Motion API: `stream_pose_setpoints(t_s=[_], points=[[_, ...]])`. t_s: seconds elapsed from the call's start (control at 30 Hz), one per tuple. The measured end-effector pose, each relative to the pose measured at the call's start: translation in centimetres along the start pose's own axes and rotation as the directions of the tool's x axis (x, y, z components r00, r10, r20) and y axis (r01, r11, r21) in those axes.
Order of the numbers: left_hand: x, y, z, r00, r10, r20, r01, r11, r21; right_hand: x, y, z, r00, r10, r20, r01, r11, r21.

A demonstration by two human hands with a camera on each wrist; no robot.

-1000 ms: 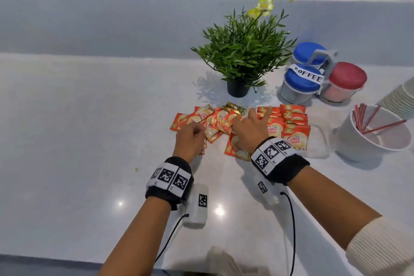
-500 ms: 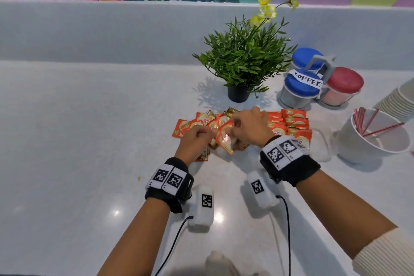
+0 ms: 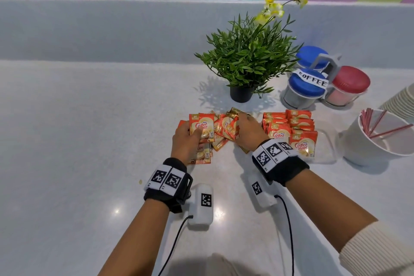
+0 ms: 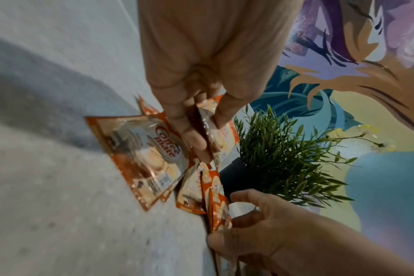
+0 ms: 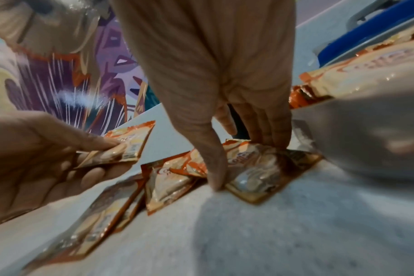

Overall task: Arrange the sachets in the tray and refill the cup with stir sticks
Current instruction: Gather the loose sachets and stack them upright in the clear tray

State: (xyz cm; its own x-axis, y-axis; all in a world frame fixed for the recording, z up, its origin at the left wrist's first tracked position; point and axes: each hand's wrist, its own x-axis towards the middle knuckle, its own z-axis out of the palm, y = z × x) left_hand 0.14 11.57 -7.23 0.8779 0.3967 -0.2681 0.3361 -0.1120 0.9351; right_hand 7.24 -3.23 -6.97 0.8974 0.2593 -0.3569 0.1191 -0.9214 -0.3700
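The orange and cream foil creamer sachets [image 3: 221, 129] lie in a loose, overlapping heap on the white speckled worktop [image 3: 89, 141], in front of the small green plant in a black pot [image 3: 246, 67]. A neater group of the same sachets [image 3: 291, 127] already lies in rows in the clear plastic tray [image 3: 326, 141], just to the right of the heap. The left hand [image 3: 186, 141] pinches one sachet [image 3: 201, 125] between thumb and fingers and holds it lifted above the others. The right hand [image 3: 248, 130] is bent down on the heap, with its thumb and fingertips pressing and gathering a few sachets against the worktop; its grip looks like a beginning pinch, not a full hold. I judge that the step in hand is to collect the loose sachets before they go to the tray. To do it well, it seems better to turn every sachet to the same face and direction, make the edges even, and then lay them beside the existing rows without disturbing them. The foil is probably slippery, so a small stack is safer. The white paper cup [image 3: 380, 141] at the far right holds only a few red stir sticks [image 3: 376, 122].
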Motion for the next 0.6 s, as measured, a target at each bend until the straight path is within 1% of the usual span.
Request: stream_pose_setpoints(t_s=[0.07,0.17,0.23,0.33,0.4,0.43,0.5,0.53,0.6], points=[[0.3,-0.3,0.1,1.000,-0.013,0.002,0.013,0.999,-0.053,0.0,0.2,0.4,0.999,-0.005,-0.037,0.005,1.000,-0.016],[0.4,-0.6,0.2,0.999,-0.045,0.001,0.045,0.992,-0.119,-0.2,0.1,0.7,0.993,-0.036,-0.115,0.039,0.999,0.023],[0.5,-0.7,0.2,0.999,-0.054,-0.001,0.054,0.990,-0.127,-0.1,0.1,0.7,0.991,-0.046,-0.126,0.059,0.994,0.097],[0.5,-0.9,0.0,0.998,-0.059,-0.023,0.056,0.991,-0.119,-0.3,0.2,0.4,0.993,-0.013,-0.120,0.049,0.952,0.303],[0.6,-1.0,0.0,0.998,-0.048,-0.047,0.045,0.997,-0.064,-0.4,0.3,0.0,0.992,0.029,-0.123,0.035,0.875,0.482],[0.6,-1.0,0.0,0.998,-0.047,-0.048,0.044,0.998,-0.050,-0.5,0.3,-0.1,0.992,0.044,-0.120,0.034,0.816,0.578],[0.3,-0.6,0.2,0.998,-0.052,-0.027,0.050,0.996,-0.074,-0.6,0.1,-0.4,0.993,0.059,-0.106,0.038,0.677,0.735],[0.1,-0.2,0.4,0.998,-0.055,-0.008,0.054,0.993,-0.102,-0.7,-0.1,-0.5,0.993,0.057,-0.100,0.043,0.626,0.779],[-0.5,0.6,0.9,0.998,-0.045,0.038,0.051,0.985,-0.165,-0.9,-0.4,-0.5,0.994,0.048,-0.100,0.056,0.559,0.827]])
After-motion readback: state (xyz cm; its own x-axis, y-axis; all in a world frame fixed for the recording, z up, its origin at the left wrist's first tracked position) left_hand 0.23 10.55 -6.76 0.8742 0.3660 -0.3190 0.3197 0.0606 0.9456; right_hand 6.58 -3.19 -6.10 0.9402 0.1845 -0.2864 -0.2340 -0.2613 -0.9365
